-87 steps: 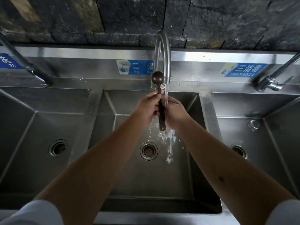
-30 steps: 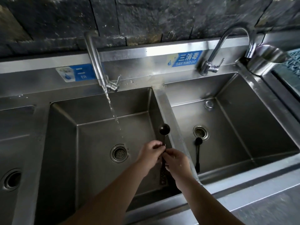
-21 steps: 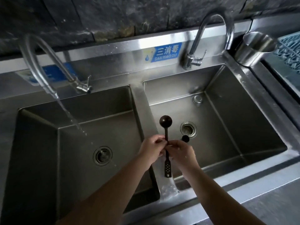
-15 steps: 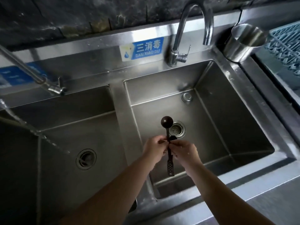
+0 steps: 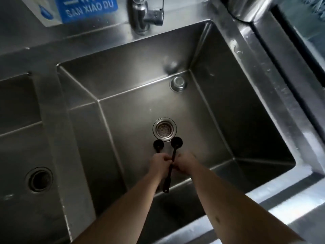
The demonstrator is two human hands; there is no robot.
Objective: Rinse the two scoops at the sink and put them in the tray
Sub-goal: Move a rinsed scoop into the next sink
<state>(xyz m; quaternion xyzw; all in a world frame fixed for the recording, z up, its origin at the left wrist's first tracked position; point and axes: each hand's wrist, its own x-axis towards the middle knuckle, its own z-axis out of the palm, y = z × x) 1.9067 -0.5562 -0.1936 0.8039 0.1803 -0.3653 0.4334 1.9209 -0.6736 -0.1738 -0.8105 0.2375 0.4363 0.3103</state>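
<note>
Over the right sink basin, my left hand and my right hand both pinch the thin handle of a dark long-handled scoop. Its round bowl points away from me, just below the drain, and its handle end hangs toward me. A second dark scoop lies on the basin floor right beside it; its handle runs under my left hand and is hidden. A blue grid tray shows only as a blurred corner at the top right.
The right faucet's base stands behind the basin beside a blue label. A steel cup sits at the back right corner. An overflow cap is on the basin floor. The middle basin lies to the left.
My hands carried the scoop from under the running middle tap rightwards over the divider, then lowered it into the right basin beside the second scoop. The view swung right and down with them.
</note>
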